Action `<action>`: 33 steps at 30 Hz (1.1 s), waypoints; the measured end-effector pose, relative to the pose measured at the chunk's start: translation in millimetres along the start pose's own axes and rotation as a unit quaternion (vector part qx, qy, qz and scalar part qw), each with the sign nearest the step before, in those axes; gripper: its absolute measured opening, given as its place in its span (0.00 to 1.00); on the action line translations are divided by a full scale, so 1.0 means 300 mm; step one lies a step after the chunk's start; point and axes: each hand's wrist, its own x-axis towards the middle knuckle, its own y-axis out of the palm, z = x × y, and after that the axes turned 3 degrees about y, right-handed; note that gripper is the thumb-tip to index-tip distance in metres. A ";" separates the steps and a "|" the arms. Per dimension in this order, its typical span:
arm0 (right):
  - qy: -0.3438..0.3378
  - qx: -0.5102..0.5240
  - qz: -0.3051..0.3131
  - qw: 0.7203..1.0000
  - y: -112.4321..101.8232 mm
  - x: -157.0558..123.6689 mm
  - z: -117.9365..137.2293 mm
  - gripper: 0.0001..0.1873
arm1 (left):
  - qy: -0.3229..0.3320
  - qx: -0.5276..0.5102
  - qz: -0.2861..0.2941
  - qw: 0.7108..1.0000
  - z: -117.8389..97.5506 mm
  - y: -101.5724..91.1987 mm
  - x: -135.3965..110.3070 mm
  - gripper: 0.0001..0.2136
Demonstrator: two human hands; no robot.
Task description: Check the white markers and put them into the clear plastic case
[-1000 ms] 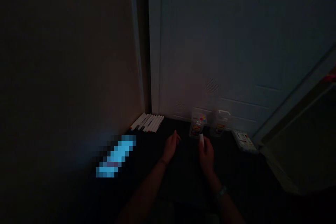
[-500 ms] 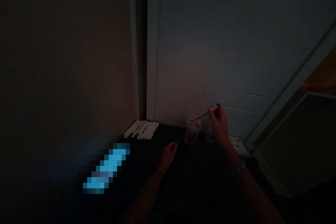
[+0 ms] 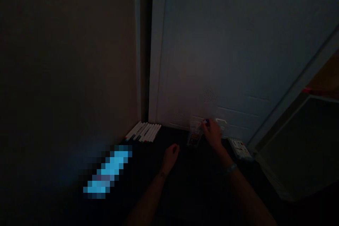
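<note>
My right hand (image 3: pixel 212 134) is closed on a marker (image 3: pixel 205 122) with a dark blue cap, right at the mouth of a clear plastic case (image 3: pixel 194 139). Most of the marker's body is hidden by the hand and the case. A coloured label shows on the case's front. To the left of the case, my left hand (image 3: pixel 171 155) lies on the dark tabletop (image 3: pixel 185 183), curled into a loose fist with nothing visible in it. Several white markers (image 3: pixel 144 131) with coloured ends lie side by side at the back left.
At the right lies a flat, printed pack (image 3: pixel 240 148). A bright, pixelated blue screen (image 3: pixel 108 173) is at the left. Behind the tabletop stands a white panel (image 3: pixel 201 49), meeting a brownish wall (image 3: pixel 69 60) on the left. The light is very dim.
My right hand has moved down and left, bringing the marker from above the clear case to its mouth. My left hand has stayed in place.
</note>
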 end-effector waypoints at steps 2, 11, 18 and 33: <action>-0.005 -0.034 0.002 0.999 0.020 -0.007 -0.007 0.18 | 0.005 0.001 0.003 1.000 0.000 -0.003 0.000 0.17; -0.034 -0.072 -0.019 0.997 0.089 -0.038 -0.043 0.18 | 0.012 0.001 0.008 1.000 -0.005 -0.002 -0.003 0.17; -0.027 -0.044 -0.017 0.999 0.124 -0.034 -0.058 0.18 | 0.003 0.002 0.007 1.000 -0.007 0.001 -0.002 0.16; -0.021 0.001 -0.002 1.000 0.100 -0.063 -0.001 0.15 | -0.002 0.010 0.025 1.000 -0.021 -0.008 -0.007 0.16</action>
